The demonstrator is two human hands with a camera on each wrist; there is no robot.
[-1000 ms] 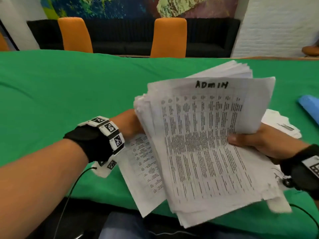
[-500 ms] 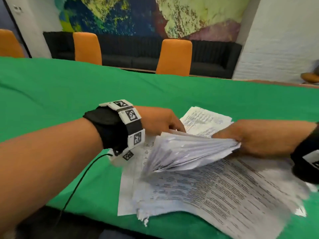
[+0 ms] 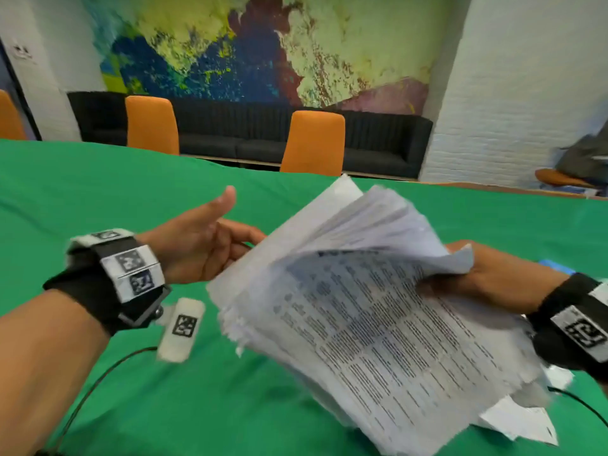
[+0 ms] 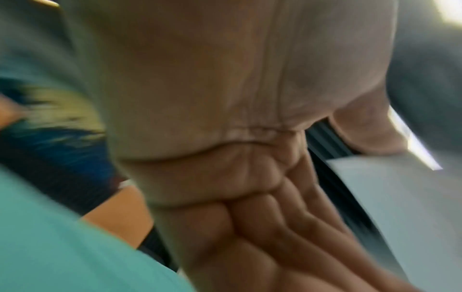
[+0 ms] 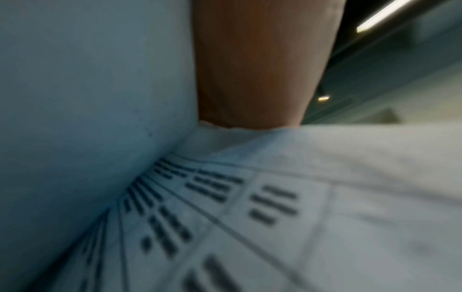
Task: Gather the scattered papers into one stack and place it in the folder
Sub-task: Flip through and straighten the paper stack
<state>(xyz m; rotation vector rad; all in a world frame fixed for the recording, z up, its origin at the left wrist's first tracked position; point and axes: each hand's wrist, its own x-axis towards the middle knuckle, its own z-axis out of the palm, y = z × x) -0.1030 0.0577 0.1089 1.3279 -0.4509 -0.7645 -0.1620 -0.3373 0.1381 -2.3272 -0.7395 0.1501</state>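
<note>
The left hand is spread and relaxed, thumb up, holding nothing; its fingertips are just beside the left edge of the thick stack of white printed paper sheets, maybe touching, I cannot tell. The stack is lifted above the green cloth-covered table, tilted and fanned at the top. The right hand pinches it on the right edge, thumb on top. One more white sheet shows under the stack at the lower right; resting on the table or hanging, unclear. A blue strip behind the right hand is prob. the folder.

Step, as I judge: gathering is nearly done. Next the left hand should close on the stack, square the edges, then move to the folder.

Count: 2 hands, 1 stack, 1 separate sheet, approx.
</note>
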